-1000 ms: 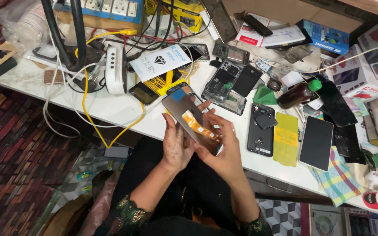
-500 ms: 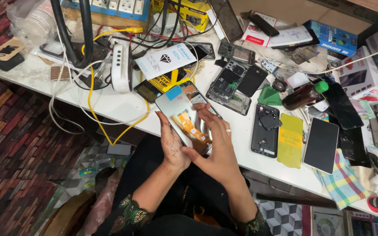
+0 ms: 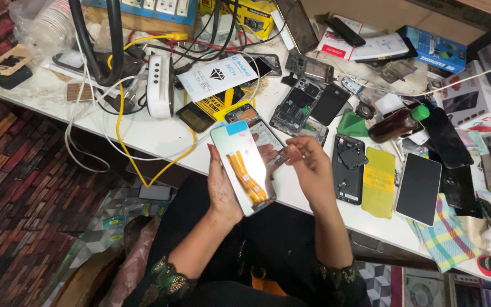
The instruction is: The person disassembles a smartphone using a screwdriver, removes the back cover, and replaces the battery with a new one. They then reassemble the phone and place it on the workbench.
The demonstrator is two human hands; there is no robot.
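Observation:
My left hand point(image 3: 223, 190) holds a phone display panel point(image 3: 242, 167) by its lower edge, back side up, silvery with an orange flex cable running down it. My right hand point(image 3: 308, 165) hovers just right of the panel, fingertips pinched near its upper right edge, over an opened phone point(image 3: 259, 133) lying on the white table point(image 3: 160, 136). What the fingertips pinch is too small to tell.
A disassembled phone body point(image 3: 302, 108), a black back cover point(image 3: 349, 167), a yellow film sheet point(image 3: 379, 182), a dark screen point(image 3: 420, 187), a brown bottle point(image 3: 393, 125), a white charger point(image 3: 159, 85) with yellow cable point(image 3: 121, 125), boxes point(image 3: 436, 48) and a striped cloth point(image 3: 444, 239) crowd the table.
The display panel has been tilted more upright and lowered toward my lap. My right hand slid from the panel's lower right side up to its upper right edge.

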